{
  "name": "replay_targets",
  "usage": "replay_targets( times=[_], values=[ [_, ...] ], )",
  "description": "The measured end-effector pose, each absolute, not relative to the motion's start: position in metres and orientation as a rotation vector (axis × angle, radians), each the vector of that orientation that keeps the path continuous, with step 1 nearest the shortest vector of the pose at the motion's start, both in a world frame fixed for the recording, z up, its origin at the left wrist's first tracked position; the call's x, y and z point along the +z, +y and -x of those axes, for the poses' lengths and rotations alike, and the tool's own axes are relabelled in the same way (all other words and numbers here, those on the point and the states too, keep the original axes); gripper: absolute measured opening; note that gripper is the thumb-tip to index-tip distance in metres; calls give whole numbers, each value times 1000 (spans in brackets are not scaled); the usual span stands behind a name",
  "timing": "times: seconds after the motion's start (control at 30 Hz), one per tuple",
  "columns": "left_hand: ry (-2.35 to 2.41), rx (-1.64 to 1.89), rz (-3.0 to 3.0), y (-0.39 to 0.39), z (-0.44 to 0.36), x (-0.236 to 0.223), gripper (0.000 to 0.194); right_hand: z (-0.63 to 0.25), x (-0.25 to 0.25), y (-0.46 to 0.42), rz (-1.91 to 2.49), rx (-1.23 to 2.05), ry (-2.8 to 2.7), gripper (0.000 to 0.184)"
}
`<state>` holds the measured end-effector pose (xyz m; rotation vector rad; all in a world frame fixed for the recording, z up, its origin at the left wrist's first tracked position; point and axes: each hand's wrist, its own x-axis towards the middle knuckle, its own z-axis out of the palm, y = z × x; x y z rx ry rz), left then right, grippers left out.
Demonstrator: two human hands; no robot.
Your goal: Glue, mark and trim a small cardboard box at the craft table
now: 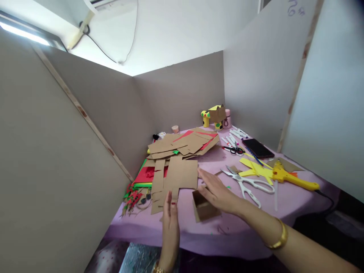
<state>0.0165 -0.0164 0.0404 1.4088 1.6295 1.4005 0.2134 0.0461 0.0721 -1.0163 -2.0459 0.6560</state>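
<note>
A flat piece of brown cardboard (182, 173) with narrower flaps lies in front of me. My right hand (216, 192) has its fingers stretched out, their tips at the right edge of this piece. Below its lower flap, my left hand (171, 222) is held on edge with fingers extended; I cannot tell whether it touches the flap. Partly under my right hand stands a small open cardboard box (205, 212). Left of the flat piece lies a notched cardboard strip (158, 185).
Behind are stacked cardboard sheets (182, 146). To the right lie white-handled scissors (247, 184), yellow paper pieces (257, 170), a yellow glue gun (292, 178) with a cord, a phone (258, 148) and several markers (237, 133). Red paper scraps (132, 199) lie left; partition walls (182, 91) enclose the table.
</note>
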Motion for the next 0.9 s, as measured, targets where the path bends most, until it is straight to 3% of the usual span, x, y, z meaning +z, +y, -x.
replay_targets(
  times=[0.13, 0.3, 0.5, 0.73, 0.9],
  values=[
    [1601, 1466, -1349, -24, -25, 18, 64, -178, 94, 53, 1064, 612, -2323, 55],
    [1521, 1452, -1337, -25, -22, 0, 66, -161, 84, 54, 1166, 497, -2497, 46],
    [1469, 1402, -1337, -31, -18, -4, 61, -164, 79, 50, 1161, 403, -2533, 47],
    [1431, 1439, -1311, -35, -21, 7, 58, -164, 87, 52, 1093, 458, -2377, 42],
    [1355, 1565, -1297, -60, -8, 33, 49, -202, 120, 39, 1022, 485, -1931, 36]
  ],
)
